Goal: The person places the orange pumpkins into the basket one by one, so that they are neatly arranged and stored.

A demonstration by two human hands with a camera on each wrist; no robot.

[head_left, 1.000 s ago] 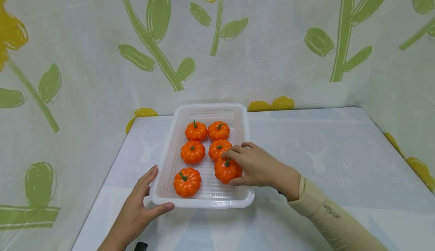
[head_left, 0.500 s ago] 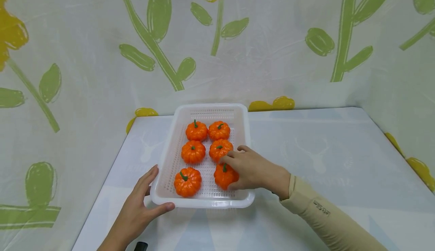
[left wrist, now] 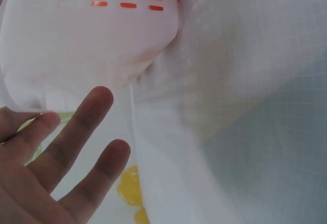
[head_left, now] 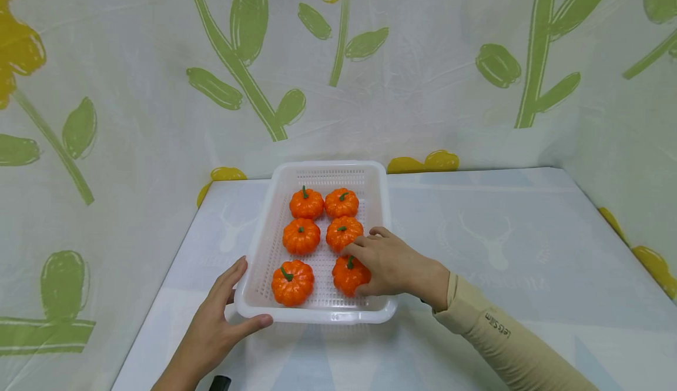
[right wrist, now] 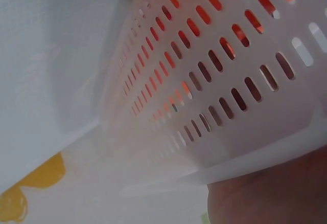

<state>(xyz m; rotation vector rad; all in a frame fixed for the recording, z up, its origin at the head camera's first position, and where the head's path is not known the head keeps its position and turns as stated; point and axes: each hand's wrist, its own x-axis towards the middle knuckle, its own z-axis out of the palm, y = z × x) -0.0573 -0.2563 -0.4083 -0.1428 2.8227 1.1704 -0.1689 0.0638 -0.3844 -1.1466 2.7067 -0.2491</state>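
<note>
A white plastic basket (head_left: pixel 317 316) with slotted walls holds several small orange pumpkins with green stems, set in two columns. My right hand (head_left: pixel 394 264) reaches over the basket's right rim and holds the front right pumpkin (head_left: pixel 349 277) from its right side, fingers and thumb around it. That pumpkin sits low in the basket, near the basket floor. Across from it is the front left pumpkin (head_left: pixel 292 285). My left hand (head_left: pixel 208 326) rests at the basket's front left corner, thumb by the front rim. In the left wrist view its fingers (left wrist: pixel 84 119) are extended and spread outside the wall.
The basket stands on a pale patterned table (head_left: pixel 492 273) near its back edge. A cloth wall (head_left: pixel 423 85) with printed flowers rises behind and at both sides. A small black object (head_left: pixel 220 383) shows at the bottom edge by the left forearm.
My right hand has brought its pumpkin slightly toward the front and down, away from the pumpkin behind it, then stayed nearly still. The left hand keeps its place at the corner.
</note>
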